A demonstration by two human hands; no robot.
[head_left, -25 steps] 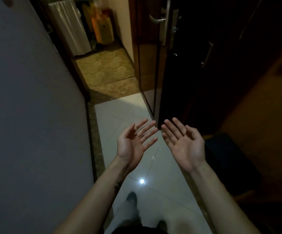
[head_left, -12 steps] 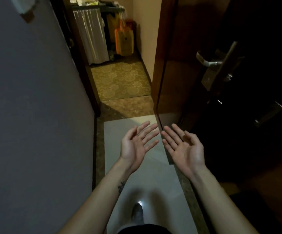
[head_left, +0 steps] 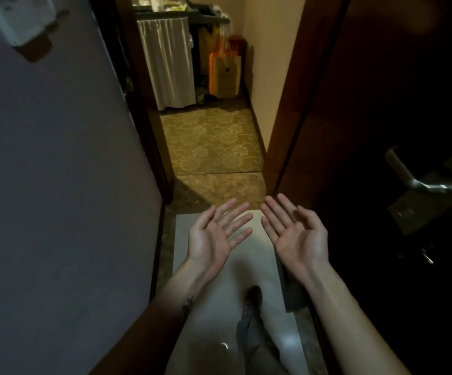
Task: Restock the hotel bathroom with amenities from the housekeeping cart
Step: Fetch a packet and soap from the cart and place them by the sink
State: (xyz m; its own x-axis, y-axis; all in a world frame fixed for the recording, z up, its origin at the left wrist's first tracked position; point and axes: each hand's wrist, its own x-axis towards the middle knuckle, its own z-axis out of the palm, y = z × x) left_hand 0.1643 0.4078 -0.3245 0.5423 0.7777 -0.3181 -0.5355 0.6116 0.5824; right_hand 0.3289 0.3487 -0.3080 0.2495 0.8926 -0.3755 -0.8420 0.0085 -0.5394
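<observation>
My left hand (head_left: 214, 234) and my right hand (head_left: 295, 234) are held out in front of me, palms up, fingers straight and spread, holding nothing. Beyond the doorway, in the corridor, stands the housekeeping cart (head_left: 170, 58) with a pale curtain on its side and several small items on its dark top shelf. An orange and tan paper bag (head_left: 224, 74) hangs at the cart's right end. The cart is well ahead of my hands.
A grey wall (head_left: 57, 185) runs along my left, with a white box (head_left: 16, 20) mounted high on it. The dark wooden door (head_left: 381, 131) stands open on my right, its metal handle (head_left: 419, 180) sticking out. Patterned carpet (head_left: 211, 142) lies past the tiled threshold.
I have walked forward toward the doorway, so the cart and carpet are nearer and the door handle has slid to my right. My hands stay open, palms up.
</observation>
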